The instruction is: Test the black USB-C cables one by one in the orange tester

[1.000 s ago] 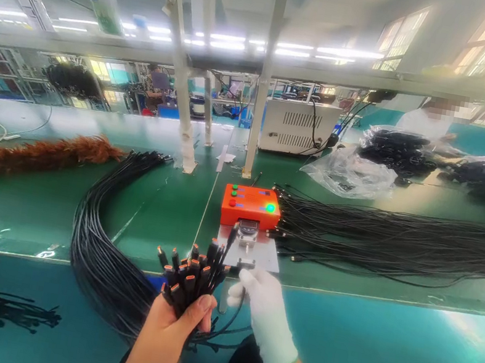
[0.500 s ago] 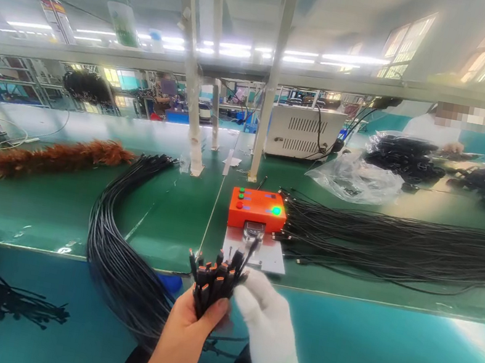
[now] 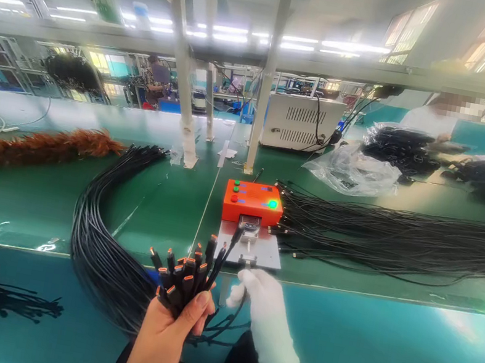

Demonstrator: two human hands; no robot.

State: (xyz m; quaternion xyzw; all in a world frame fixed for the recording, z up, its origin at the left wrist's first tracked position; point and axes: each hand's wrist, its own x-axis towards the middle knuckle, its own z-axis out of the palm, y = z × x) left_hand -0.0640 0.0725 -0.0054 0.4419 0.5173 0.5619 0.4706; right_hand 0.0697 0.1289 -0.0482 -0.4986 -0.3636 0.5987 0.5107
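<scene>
My bare left hand (image 3: pixel 172 325) is wrapped round a bunch of black cables, their orange-tipped connectors (image 3: pixel 182 274) fanned upward. One longer black connector (image 3: pixel 236 237) leans up from the bunch in front of the orange tester box (image 3: pixel 252 203); whether it touches the box I cannot tell. In a white glove, my right hand (image 3: pixel 263 316) is closed at the front edge of the tester's metal plate (image 3: pixel 226 247). A black cable (image 3: pixel 241 306) hangs from its fingertips; the cable's end is hidden. A green light glows on the box.
A thick bundle of black cables (image 3: pixel 94 224) droops over the bench edge at left. More cables (image 3: pixel 401 241) lie to the right of the tester. Behind are metal posts (image 3: pixel 266 85), a white vented box (image 3: pixel 302 123) and a plastic bag (image 3: pixel 357 170). A person (image 3: pixel 429 117) sits at far right.
My right hand has drawn away from the bunch to the tester plate, with a cable at its fingers. My left hand, holding the bunch, has shifted left and slightly down. The view has shifted too.
</scene>
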